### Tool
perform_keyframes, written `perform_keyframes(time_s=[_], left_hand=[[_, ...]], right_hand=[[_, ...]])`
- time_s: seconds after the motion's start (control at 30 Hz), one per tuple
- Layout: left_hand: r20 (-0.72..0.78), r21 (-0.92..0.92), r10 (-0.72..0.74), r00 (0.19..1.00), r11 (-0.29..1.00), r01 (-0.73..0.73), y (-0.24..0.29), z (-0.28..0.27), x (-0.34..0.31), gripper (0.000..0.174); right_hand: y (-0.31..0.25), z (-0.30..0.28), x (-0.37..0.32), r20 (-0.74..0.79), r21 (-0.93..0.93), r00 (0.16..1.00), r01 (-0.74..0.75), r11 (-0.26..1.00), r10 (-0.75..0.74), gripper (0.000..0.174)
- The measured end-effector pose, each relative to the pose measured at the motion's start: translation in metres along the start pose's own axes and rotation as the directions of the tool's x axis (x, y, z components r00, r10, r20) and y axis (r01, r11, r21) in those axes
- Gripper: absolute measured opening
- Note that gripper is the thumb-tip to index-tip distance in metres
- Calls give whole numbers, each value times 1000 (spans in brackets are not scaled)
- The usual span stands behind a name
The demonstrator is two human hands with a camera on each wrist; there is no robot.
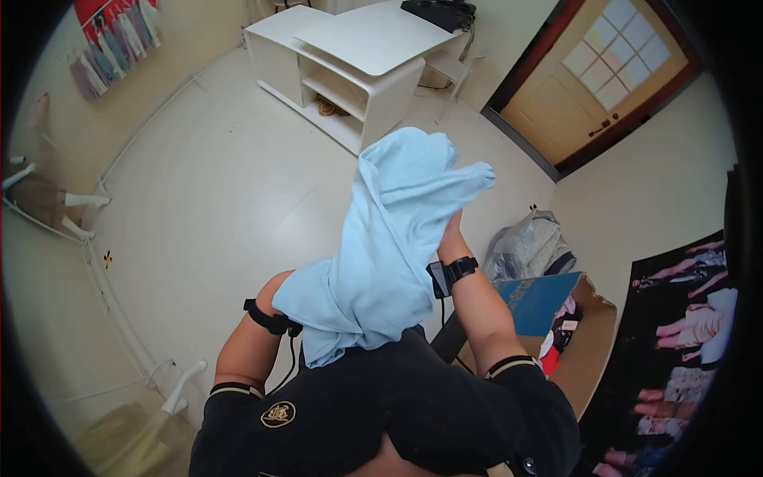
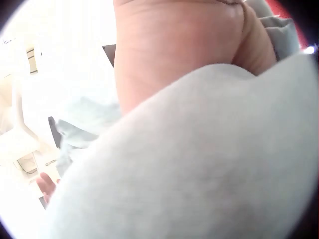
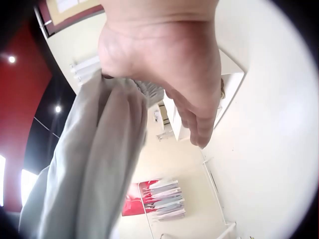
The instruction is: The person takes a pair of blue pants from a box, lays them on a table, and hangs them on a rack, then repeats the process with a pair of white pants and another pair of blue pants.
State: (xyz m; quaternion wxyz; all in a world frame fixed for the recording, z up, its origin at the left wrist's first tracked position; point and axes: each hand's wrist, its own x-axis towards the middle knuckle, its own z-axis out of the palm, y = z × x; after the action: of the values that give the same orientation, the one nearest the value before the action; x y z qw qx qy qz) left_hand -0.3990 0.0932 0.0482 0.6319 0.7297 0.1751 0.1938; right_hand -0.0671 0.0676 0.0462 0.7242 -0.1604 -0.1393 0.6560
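A light blue garment (image 1: 397, 215) is bunched up in front of my chest, with a narrow end sticking out at its upper right. It drapes over my left wrist and covers the left hand in the head view. The left wrist view shows only the heel of my left hand (image 2: 179, 55); its fingers are behind the cloth. My right hand (image 1: 451, 232) is at the garment's right side, mostly behind it. Gathered folds hang from the thumb side of the right hand (image 3: 164, 64) in the right wrist view, while the other fingers extend past them.
A white desk (image 1: 358, 36) with open shelves stands ahead, left of a wooden door (image 1: 592, 79). To my right are a cardboard box (image 1: 596, 342) of clothes and a clear plastic bag (image 1: 528, 246). Garments hang on the left wall rack (image 1: 115, 48). White mannequin legs (image 1: 87, 200) stand at left.
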Motion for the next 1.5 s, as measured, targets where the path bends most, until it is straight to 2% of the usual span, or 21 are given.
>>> perform_keyframes(time_s=[0.17,0.2,0.23,0.27,0.3,0.33,0.4,0.43,0.47,0.53,0.57,0.63,0.73,0.83,0.87,0.93,1.07,1.13,1.27,1.33,1.5], left_hand=[[177,-226,-225,958,938,262,-8,-11,10,53],[147,186,-83,986,981,55,-50,-23,1,52],[176,560,69,982,813,-158,-89,-32,-1,51],[56,723,-289,956,672,161,-64,-32,3,50],[-130,809,-583,802,405,426,-28,-29,9,50],[-216,834,-592,777,301,462,-15,-28,17,49],[-214,672,-247,945,665,327,-30,-26,23,50],[-181,508,-191,965,822,258,-16,-19,31,57],[-166,318,-128,978,931,176,6,-7,42,65],[-163,39,-1,987,999,7,36,13,62,79],[-175,40,-12,984,999,19,46,17,69,79],[-243,292,191,951,949,-116,57,25,83,82],[-259,295,309,915,928,-229,53,31,93,72],[-247,88,198,949,979,-182,54,36,90,62],[-241,84,196,951,980,-181,55,37,91,62],[-220,89,251,943,967,-237,56,37,91,55],[-133,69,235,963,971,-228,54,38,92,53],[-140,208,310,940,938,-278,60,40,95,54],[-187,313,468,864,862,-399,62,41,101,55],[-142,433,552,822,781,-450,68,43,101,54],[14,426,475,880,793,-435,73,36,91,48]], right_hand=[[-32,6,-18,42,-8,987,158,987,-157,59],[-37,10,-21,60,-13,980,191,981,-190,57],[-42,13,-22,81,-19,972,221,975,-219,55],[-39,19,-22,-21,-63,970,240,969,-242,47],[-33,28,-22,-23,-61,970,242,968,-244,47],[-28,37,-23,-65,-225,936,323,919,-345,43],[-16,48,-29,-88,-482,867,393,783,-490,40],[-8,51,-35,-71,-592,847,389,706,-527,40],[0,47,-40,-79,-675,855,333,659,-513,42],[13,41,-48,-82,-746,871,269,609,-485,43],[20,40,-53,-52,-789,890,242,565,-453,45],[29,40,-61,-25,-828,910,213,518,-415,47],[35,52,-70,59,-869,928,229,438,-368,53],[36,50,-79,62,-907,930,204,370,-362,55],[34,52,-83,56,-908,929,200,369,-366,55],[26,61,-91,93,-975,946,149,163,-310,60],[16,66,-101,75,-982,954,121,147,-289,62],[11,72,-104,124,-990,938,140,25,-324,66],[9,69,-112,115,-984,930,156,90,-350,73],[7,69,-115,113,-989,952,135,60,-283,83],[3,65,-119,128,-988,966,143,50,-225,83]])
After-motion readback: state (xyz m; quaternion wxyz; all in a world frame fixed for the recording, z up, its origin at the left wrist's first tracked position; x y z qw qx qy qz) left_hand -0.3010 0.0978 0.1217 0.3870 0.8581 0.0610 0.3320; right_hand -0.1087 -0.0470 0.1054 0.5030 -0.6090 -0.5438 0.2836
